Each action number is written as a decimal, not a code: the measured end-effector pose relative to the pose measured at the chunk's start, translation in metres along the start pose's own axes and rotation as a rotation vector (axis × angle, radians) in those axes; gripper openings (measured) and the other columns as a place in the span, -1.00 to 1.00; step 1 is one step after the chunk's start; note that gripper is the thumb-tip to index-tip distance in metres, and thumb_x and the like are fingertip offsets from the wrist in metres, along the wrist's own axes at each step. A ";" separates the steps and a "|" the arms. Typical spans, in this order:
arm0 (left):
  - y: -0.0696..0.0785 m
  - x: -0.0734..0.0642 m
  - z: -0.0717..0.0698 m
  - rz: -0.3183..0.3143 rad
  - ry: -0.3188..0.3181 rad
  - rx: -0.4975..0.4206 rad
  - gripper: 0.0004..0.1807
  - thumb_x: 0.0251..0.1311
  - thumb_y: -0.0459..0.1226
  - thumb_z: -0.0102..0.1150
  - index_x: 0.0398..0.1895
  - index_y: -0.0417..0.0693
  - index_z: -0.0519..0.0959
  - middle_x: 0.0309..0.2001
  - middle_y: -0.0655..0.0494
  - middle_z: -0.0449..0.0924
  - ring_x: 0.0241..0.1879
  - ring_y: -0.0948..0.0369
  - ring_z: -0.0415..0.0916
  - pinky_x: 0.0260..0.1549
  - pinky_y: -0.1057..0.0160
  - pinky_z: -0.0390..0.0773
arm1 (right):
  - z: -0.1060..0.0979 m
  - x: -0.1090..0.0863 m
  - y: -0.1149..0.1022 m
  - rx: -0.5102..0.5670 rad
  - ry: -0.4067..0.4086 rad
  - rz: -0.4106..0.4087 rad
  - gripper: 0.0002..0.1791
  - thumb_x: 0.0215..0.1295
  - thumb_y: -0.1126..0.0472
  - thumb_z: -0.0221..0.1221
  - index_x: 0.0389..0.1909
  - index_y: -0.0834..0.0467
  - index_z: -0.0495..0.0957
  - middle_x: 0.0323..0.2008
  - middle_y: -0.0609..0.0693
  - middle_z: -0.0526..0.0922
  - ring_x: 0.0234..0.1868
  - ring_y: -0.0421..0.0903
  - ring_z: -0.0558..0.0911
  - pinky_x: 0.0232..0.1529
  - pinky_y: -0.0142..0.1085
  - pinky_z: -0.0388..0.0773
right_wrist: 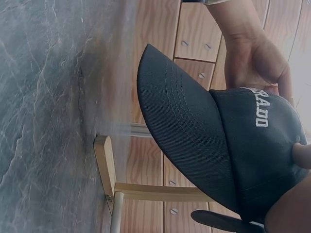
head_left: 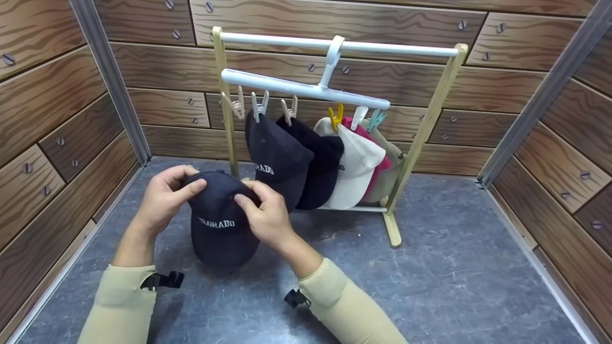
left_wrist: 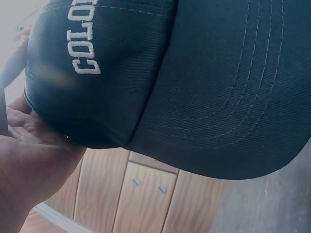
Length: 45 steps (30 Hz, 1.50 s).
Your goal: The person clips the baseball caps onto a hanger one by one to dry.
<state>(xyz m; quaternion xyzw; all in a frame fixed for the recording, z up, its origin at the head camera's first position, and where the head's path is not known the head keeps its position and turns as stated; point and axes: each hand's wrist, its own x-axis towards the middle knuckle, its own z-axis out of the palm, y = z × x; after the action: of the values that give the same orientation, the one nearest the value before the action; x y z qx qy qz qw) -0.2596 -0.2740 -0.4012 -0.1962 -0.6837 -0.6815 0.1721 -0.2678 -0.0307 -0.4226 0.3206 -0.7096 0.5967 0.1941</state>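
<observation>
A dark navy baseball cap [head_left: 224, 246] with white COLORADO lettering is held up in front of the rack, brim downward. My left hand [head_left: 165, 198] pinches the left side of its crown, thumb in front. On the other side of the crown, my right hand [head_left: 270, 215] pinches the fabric between thumb and fingers. The left wrist view shows the cap's brim [left_wrist: 228, 92] close up, with the left palm [left_wrist: 39, 150] beside the crown. In the right wrist view the cap [right_wrist: 194, 131] hangs above the floor, the right thumb [right_wrist: 302, 154] pressing its crown.
Behind, a wooden rack [head_left: 420, 129] carries a white hanger [head_left: 287, 86] with several clothespins. From them hang a navy cap [head_left: 282, 157], a black cap [head_left: 330, 179], a white cap [head_left: 361, 162], and magenta and khaki ones. The leftmost clothespin [head_left: 234, 104] holds nothing. Wood-patterned walls surround the grey surface [head_left: 454, 277].
</observation>
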 end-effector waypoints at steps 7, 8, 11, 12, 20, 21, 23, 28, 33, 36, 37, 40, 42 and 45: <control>0.004 -0.001 0.008 0.034 -0.030 -0.001 -0.90 0.41 -0.60 0.33 -0.12 -0.57 0.63 -0.32 0.06 0.64 -0.37 0.26 0.54 -0.36 0.33 0.60 | -0.009 -0.003 -0.005 0.026 0.001 -0.011 -0.80 0.53 0.32 0.38 0.08 0.25 0.79 0.09 0.05 0.84 0.13 -0.09 0.78 0.21 -0.19 0.70; 0.005 -0.002 0.010 0.034 -0.032 0.000 -0.91 0.41 -0.60 0.33 -0.12 -0.56 0.63 -0.33 0.06 0.64 -0.38 0.26 0.53 -0.37 0.33 0.60 | -0.011 -0.004 -0.005 0.031 0.000 -0.011 -0.80 0.53 0.32 0.38 0.08 0.25 0.79 0.10 0.05 0.83 0.14 -0.09 0.78 0.21 -0.19 0.70; 0.007 -0.002 0.014 0.033 -0.033 0.016 -0.91 0.40 -0.61 0.34 -0.12 -0.55 0.64 -0.35 0.07 0.64 -0.41 0.28 0.53 -0.39 0.33 0.60 | -0.015 -0.005 -0.006 0.034 0.000 -0.012 -0.80 0.53 0.31 0.38 0.09 0.23 0.80 0.09 0.03 0.84 0.12 -0.08 0.78 0.18 -0.19 0.71; 0.009 -0.002 0.015 0.036 -0.033 0.021 -0.91 0.39 -0.61 0.35 -0.13 -0.54 0.65 -0.36 0.07 0.64 -0.41 0.28 0.53 -0.39 0.33 0.60 | -0.016 -0.005 -0.007 0.034 0.001 -0.012 -0.80 0.53 0.30 0.39 0.09 0.22 0.80 0.07 0.02 0.84 0.10 -0.08 0.78 0.16 -0.19 0.71; 0.020 -0.002 0.026 0.048 -0.023 0.056 -0.93 0.37 -0.59 0.39 -0.14 -0.47 0.70 -0.41 0.04 0.59 -0.45 0.26 0.51 -0.40 0.33 0.59 | -0.026 -0.006 -0.013 0.039 0.010 -0.011 -0.81 0.52 0.29 0.40 0.07 0.21 0.80 0.00 -0.01 0.84 0.01 -0.07 0.78 0.08 -0.19 0.72; 0.021 -0.002 0.027 0.046 -0.020 0.067 -0.93 0.37 -0.59 0.39 -0.14 -0.45 0.70 -0.41 0.03 0.58 -0.45 0.25 0.50 -0.40 0.33 0.58 | -0.028 -0.006 -0.014 0.041 0.008 -0.012 -0.81 0.52 0.29 0.40 0.07 0.21 0.80 -0.01 -0.01 0.85 0.00 -0.07 0.78 0.08 -0.19 0.73; 0.024 -0.003 0.030 0.039 -0.020 0.082 -0.93 0.37 -0.58 0.40 -0.15 -0.43 0.71 -0.42 0.02 0.57 -0.45 0.23 0.50 -0.40 0.32 0.58 | -0.030 -0.006 -0.017 0.047 0.004 -0.012 -0.81 0.53 0.29 0.40 0.07 0.22 0.80 -0.01 0.00 0.84 0.00 -0.07 0.79 0.07 -0.19 0.73; 0.030 -0.001 0.035 0.026 -0.031 0.111 -0.93 0.37 -0.56 0.43 -0.16 -0.38 0.72 -0.41 -0.01 0.60 -0.43 0.21 0.52 -0.38 0.30 0.59 | -0.039 -0.006 -0.021 0.050 0.004 -0.027 -0.82 0.52 0.31 0.39 0.05 0.24 0.80 -0.02 0.01 0.85 -0.02 -0.08 0.79 0.04 -0.19 0.74; 0.036 0.002 0.039 0.032 -0.038 0.134 -0.93 0.36 -0.53 0.46 -0.18 -0.33 0.74 -0.42 0.00 0.65 -0.44 0.23 0.55 -0.39 0.31 0.60 | -0.048 -0.004 -0.026 0.023 0.002 -0.079 -0.83 0.50 0.33 0.40 0.02 0.26 0.80 -0.03 0.01 0.85 0.00 -0.06 0.79 0.07 -0.18 0.73; 0.039 0.002 0.043 0.047 -0.052 0.170 -0.93 0.37 -0.48 0.48 -0.19 -0.28 0.74 -0.40 0.01 0.69 -0.44 0.22 0.56 -0.40 0.31 0.59 | -0.052 -0.003 -0.030 0.007 0.002 -0.109 -0.84 0.48 0.35 0.41 0.01 0.26 0.80 -0.04 0.01 0.85 0.01 -0.04 0.79 0.10 -0.17 0.72; 0.040 0.002 0.045 0.053 -0.055 0.184 -0.93 0.38 -0.47 0.49 -0.19 -0.26 0.74 -0.39 0.02 0.69 -0.44 0.22 0.56 -0.41 0.31 0.58 | -0.054 -0.002 -0.031 0.002 0.000 -0.118 -0.84 0.48 0.35 0.41 0.01 0.27 0.80 -0.04 0.02 0.85 0.02 -0.04 0.79 0.11 -0.17 0.72; 0.043 0.001 0.049 0.074 -0.053 0.218 -0.93 0.38 -0.44 0.50 -0.20 -0.23 0.75 -0.39 0.04 0.69 -0.45 0.21 0.54 -0.42 0.32 0.55 | -0.058 -0.002 -0.034 -0.015 -0.008 -0.138 -0.83 0.48 0.36 0.41 0.01 0.28 0.80 -0.04 0.02 0.85 0.03 -0.04 0.79 0.13 -0.16 0.71; 0.045 0.000 0.052 0.086 -0.048 0.225 -0.94 0.39 -0.44 0.50 -0.21 -0.22 0.75 -0.40 0.06 0.68 -0.46 0.21 0.53 -0.43 0.32 0.53 | -0.061 -0.002 -0.037 -0.024 -0.013 -0.148 -0.83 0.48 0.36 0.41 0.02 0.29 0.80 -0.05 0.03 0.85 0.03 -0.04 0.79 0.14 -0.16 0.71; 0.047 0.001 0.057 0.104 -0.048 0.218 -0.94 0.39 -0.45 0.49 -0.20 -0.22 0.74 -0.40 0.06 0.67 -0.45 0.20 0.52 -0.42 0.32 0.52 | -0.066 -0.001 -0.040 -0.027 -0.014 -0.152 -0.82 0.47 0.36 0.41 0.02 0.29 0.80 -0.07 0.03 0.84 -0.01 -0.05 0.79 0.10 -0.18 0.71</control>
<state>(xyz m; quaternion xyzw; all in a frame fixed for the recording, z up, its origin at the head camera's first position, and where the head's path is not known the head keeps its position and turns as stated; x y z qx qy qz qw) -0.2345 -0.2178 -0.3607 -0.2281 -0.7466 -0.5883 0.2111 -0.2465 0.0309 -0.3804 0.3751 -0.6924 0.5685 0.2381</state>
